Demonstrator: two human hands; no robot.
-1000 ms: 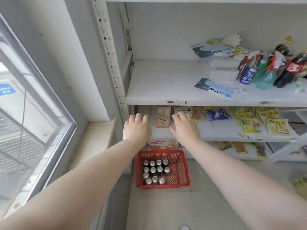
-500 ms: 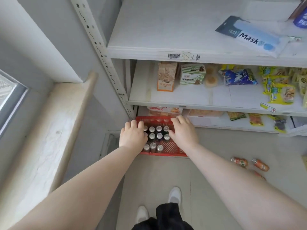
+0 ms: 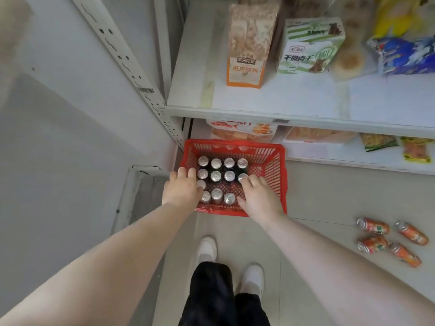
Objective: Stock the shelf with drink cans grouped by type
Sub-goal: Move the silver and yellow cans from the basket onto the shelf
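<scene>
A red plastic basket (image 3: 275,165) stands on the floor against the shelf's foot, with several dark cans with silver tops (image 3: 222,176) upright in its left half. My left hand (image 3: 182,190) reaches over the basket's left side, fingers spread above the leftmost cans. On the right, my right hand (image 3: 257,196) rests with its fingertips on a can top in the rightmost column. Neither hand grips a can. Several orange cans (image 3: 389,238) lie on their sides on the floor at the right.
White metal shelf (image 3: 294,114) above the basket carries snack bags and boxes; a lower shelf (image 3: 353,163) holds more packets. A slotted upright post (image 3: 131,71) and grey wall are at the left. My white shoes (image 3: 207,249) stand just behind the basket.
Both hands dropped from the shelf's front edge down to the basket and now sit over the cans. The view tilted downward and moved closer to the floor.
</scene>
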